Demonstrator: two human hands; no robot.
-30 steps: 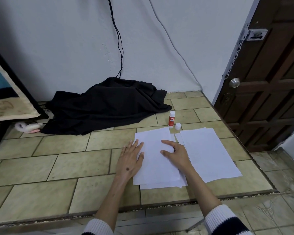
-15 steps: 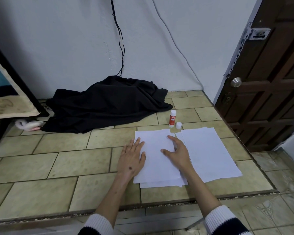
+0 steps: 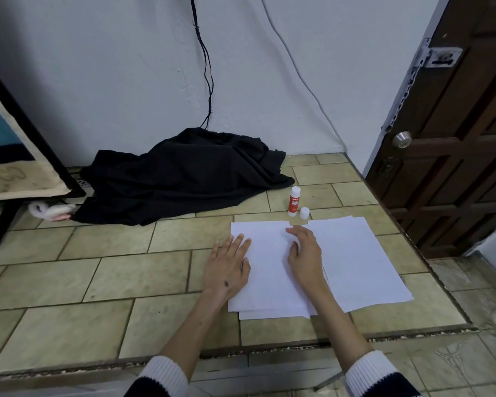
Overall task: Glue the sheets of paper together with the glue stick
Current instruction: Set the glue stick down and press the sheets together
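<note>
A stack of white paper sheets [image 3: 268, 270] lies on the tiled platform, with a second pile of sheets [image 3: 358, 259] to its right, partly overlapping. My left hand [image 3: 228, 267] rests flat, fingers spread, on the stack's left edge. My right hand [image 3: 305, 250] presses flat on the stack's upper right part, fingers pointing left. Neither hand holds anything. Beyond the paper stands the red and white glue stick [image 3: 294, 201], uncapped, with its white cap [image 3: 304, 213] upright beside it on the right.
A black cloth [image 3: 184, 179] is heaped against the white wall behind the paper. A dark wooden door [image 3: 453, 138] stands at the right. A black frame with a mat [image 3: 17, 167] leans at the left. The platform's front edge [image 3: 241, 351] drops to a lower floor.
My right hand has slid up the sheet toward its top edge. My left hand has shifted slightly up along the left edge. The paper stays in place.
</note>
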